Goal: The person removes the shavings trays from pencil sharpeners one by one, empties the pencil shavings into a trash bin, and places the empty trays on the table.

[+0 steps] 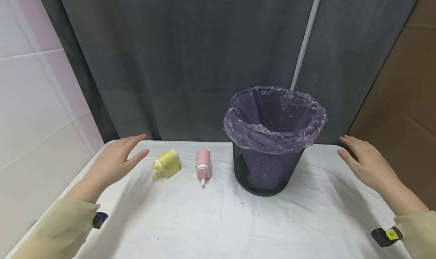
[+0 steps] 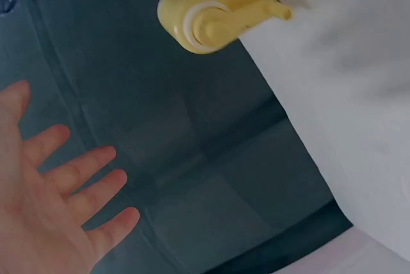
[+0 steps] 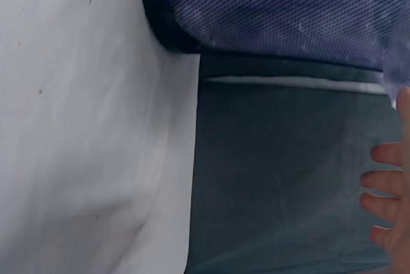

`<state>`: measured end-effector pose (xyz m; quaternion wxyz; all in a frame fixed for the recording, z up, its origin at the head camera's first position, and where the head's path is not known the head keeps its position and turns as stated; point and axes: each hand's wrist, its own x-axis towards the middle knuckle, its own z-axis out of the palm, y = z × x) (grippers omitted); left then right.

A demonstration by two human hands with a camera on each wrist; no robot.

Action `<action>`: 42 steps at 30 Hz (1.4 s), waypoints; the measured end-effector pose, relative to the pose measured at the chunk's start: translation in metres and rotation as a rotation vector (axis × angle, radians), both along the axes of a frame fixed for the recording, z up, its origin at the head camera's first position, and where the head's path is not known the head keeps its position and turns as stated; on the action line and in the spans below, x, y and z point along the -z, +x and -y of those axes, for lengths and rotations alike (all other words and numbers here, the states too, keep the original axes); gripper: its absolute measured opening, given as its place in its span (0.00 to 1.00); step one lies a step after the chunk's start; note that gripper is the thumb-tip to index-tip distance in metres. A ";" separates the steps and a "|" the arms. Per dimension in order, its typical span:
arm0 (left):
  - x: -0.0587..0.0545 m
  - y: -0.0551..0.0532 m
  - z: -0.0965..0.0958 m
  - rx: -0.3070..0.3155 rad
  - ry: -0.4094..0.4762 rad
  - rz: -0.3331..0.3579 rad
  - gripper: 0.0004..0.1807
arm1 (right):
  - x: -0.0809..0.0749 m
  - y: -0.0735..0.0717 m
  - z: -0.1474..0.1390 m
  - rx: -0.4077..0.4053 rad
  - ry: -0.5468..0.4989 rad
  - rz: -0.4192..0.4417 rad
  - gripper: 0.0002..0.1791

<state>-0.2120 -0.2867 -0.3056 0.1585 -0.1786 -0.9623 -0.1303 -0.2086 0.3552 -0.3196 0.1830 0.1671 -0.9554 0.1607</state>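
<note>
My left hand [image 1: 114, 162] hovers above the left side of the table, fingers extended, holding nothing. To its right a yellow pump bottle [image 1: 168, 163] stands tilted in view, its spout toward the lower left; a gap separates hand and bottle. The left wrist view shows the same yellow bottle with a white collar, above the spread fingers [image 2: 90, 170]. Beside it is a pink pump bottle [image 1: 203, 161] with a white-tipped nozzle facing me. My right hand [image 1: 371, 162] hangs over the right side, empty, fingers extended, apart from the black mesh bin [image 1: 265, 175].
A translucent purple bag [image 1: 276, 139] lines the bin and folds over its rim. White cloth covers the table [image 1: 204, 225]. Behind its far edge hangs a dark grey curtain [image 1: 187, 62]; a white panel [image 1: 41, 100] bounds the left and a brown panel [image 1: 405, 100] the right.
</note>
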 end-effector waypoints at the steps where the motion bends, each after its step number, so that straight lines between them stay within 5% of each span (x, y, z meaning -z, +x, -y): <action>1: -0.001 0.001 -0.002 -0.001 0.001 0.003 0.32 | -0.001 0.001 0.002 -0.001 -0.010 -0.005 0.28; 15: -0.001 0.004 -0.025 -0.040 0.040 -0.018 0.30 | -0.010 0.021 0.032 0.036 -0.134 -0.047 0.25; 42: 0.000 0.009 -0.080 -0.072 0.169 -0.088 0.16 | -0.020 0.049 0.088 -0.079 -0.284 -0.506 0.13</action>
